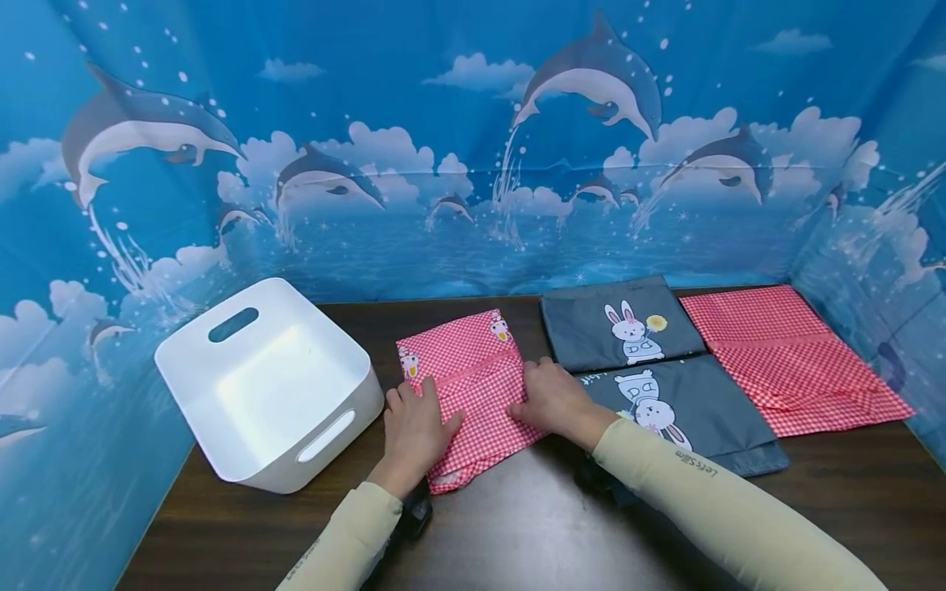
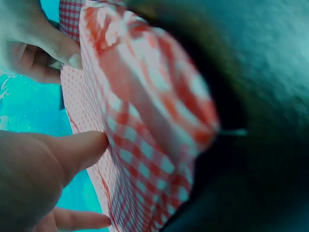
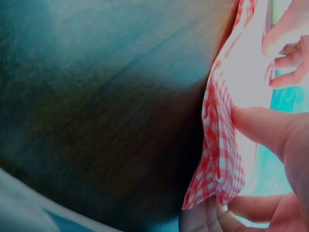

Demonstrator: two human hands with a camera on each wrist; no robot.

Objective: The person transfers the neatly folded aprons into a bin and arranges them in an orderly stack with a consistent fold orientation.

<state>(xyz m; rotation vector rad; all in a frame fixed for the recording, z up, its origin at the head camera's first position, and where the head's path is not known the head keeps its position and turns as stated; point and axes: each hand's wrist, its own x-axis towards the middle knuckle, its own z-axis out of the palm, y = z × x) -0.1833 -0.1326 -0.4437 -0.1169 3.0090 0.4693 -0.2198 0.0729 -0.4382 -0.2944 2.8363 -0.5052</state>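
Observation:
A folded red-and-white checked cloth piece (image 1: 480,386) with small printed figures at its far corners lies on the dark wooden table (image 1: 510,533). My left hand (image 1: 415,431) rests on its left side, the thumb touching the top. At the opposite edge, my right hand (image 1: 557,398) lays its thumb on the cloth, with the fingers along the side. In the left wrist view the near end of the checked cloth (image 2: 140,145) looks puffed and layered. The right wrist view shows the thumb (image 3: 260,125) and fingers spread apart at the cloth's edge; some fingertips are partly hidden.
A white plastic bin (image 1: 340,423) with handle slots stands left of the cloth. Two dark grey folded pieces with rabbit prints, one farther back (image 1: 584,328) and one nearer (image 1: 724,419), lie at right. Beyond them is another red checked piece (image 1: 805,361). A dolphin-printed curtain (image 1: 443,107) surrounds the table.

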